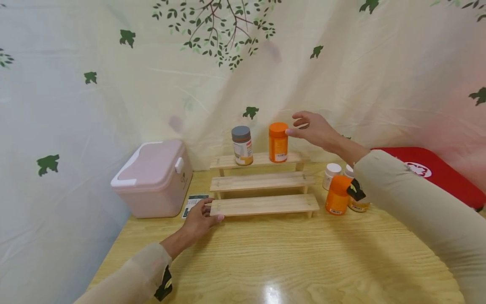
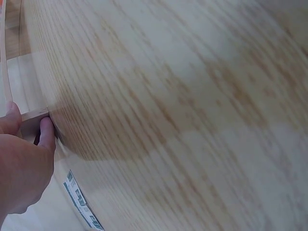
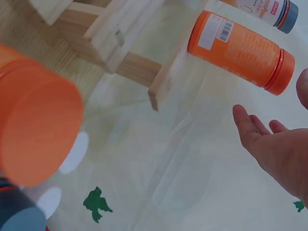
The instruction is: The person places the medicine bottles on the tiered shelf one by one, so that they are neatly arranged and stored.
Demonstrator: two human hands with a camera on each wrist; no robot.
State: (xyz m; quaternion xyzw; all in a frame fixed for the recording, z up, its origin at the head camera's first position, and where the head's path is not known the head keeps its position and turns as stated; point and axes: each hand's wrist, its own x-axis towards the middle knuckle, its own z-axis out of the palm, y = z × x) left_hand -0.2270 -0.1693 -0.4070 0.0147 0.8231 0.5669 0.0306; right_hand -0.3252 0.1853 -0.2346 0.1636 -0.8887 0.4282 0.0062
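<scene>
A three-step wooden display rack [image 1: 262, 205] stands on the table. My left hand [image 1: 198, 220] grips the left end of its lowest step, thumb at the front edge; in the left wrist view, the fingers [image 2: 46, 134] bend around that end. On the top step stand a grey-capped bottle [image 1: 243, 147] and, to its right, an orange bottle [image 1: 279, 145], both upright. My right hand [image 1: 313, 128] is just right of the orange bottle's cap, fingers spread. The right wrist view shows a gap between this hand [image 3: 276, 149] and the orange bottle [image 3: 236, 50].
Right of the rack stand another orange bottle [image 1: 336, 198], a white-capped bottle [image 1: 331, 177] and others partly hidden by the right sleeve. A red case [image 1: 448, 177] lies behind them. A pink lidded box [image 1: 155, 181] and a printed card [image 1: 191, 202] are at left.
</scene>
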